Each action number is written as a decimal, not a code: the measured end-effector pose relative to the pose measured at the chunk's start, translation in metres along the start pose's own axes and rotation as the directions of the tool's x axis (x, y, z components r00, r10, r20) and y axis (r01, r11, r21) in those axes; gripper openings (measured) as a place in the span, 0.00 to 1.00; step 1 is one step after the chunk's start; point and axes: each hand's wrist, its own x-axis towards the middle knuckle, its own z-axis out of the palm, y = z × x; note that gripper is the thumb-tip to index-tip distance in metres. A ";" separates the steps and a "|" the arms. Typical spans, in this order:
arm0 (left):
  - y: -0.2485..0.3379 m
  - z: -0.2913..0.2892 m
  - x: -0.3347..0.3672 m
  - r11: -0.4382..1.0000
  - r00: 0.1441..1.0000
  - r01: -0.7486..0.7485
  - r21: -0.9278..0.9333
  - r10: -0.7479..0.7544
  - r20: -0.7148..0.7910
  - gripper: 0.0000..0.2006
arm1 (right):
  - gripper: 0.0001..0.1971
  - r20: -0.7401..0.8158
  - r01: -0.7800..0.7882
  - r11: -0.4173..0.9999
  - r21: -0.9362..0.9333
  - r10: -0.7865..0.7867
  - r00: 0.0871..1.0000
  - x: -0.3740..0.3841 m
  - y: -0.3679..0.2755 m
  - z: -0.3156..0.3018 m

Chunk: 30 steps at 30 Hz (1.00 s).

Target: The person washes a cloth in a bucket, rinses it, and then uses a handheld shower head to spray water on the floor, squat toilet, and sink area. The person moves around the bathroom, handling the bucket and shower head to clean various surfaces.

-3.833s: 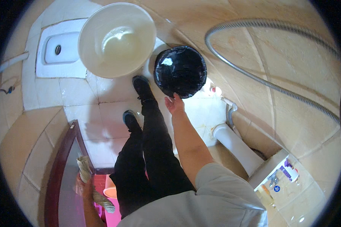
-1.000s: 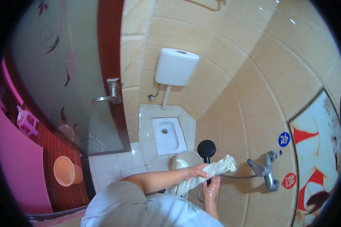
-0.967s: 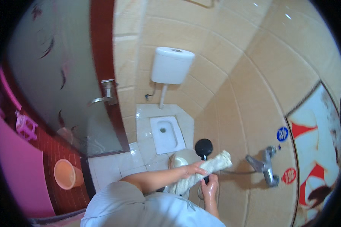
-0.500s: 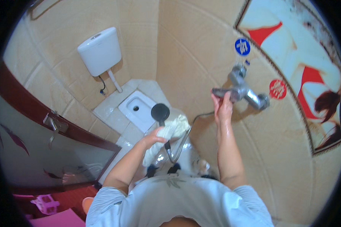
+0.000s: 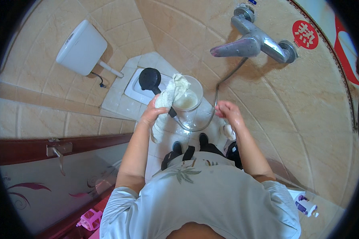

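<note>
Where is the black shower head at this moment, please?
In the head view, the black shower head is left of centre, just beyond the left hand and beside the pale cloth, overlapping the squat toilet.

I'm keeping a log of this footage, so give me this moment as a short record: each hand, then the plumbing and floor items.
Left hand: gripping a twisted whitish cloth together with the black shower head
Right hand: fingers curled, near the metal hose; contact unclear
Wall: chrome mixer tap, with the hose hanging below it
Floor: pale bucket with liquid inside, beside the white squat toilet
Upper left: white cistern
Lower left: frosted door; pink stool
</note>
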 end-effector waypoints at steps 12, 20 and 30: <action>-0.040 -0.009 0.013 0.973 0.996 0.089 0.215 -0.080 -0.048 0.27 | 0.12 -0.131 -0.414 0.910 0.022 0.413 0.901 -0.052 0.091 -0.078; -0.061 0.012 0.016 0.928 0.988 0.155 0.339 -0.152 -0.035 0.27 | 0.13 -0.127 -0.355 0.923 -0.150 0.338 0.932 -0.014 0.096 -0.111; -0.028 0.058 0.020 0.859 0.994 -0.056 0.510 -0.001 0.110 0.26 | 0.14 -0.043 -0.325 0.874 -0.362 0.333 0.942 0.018 0.095 -0.121</action>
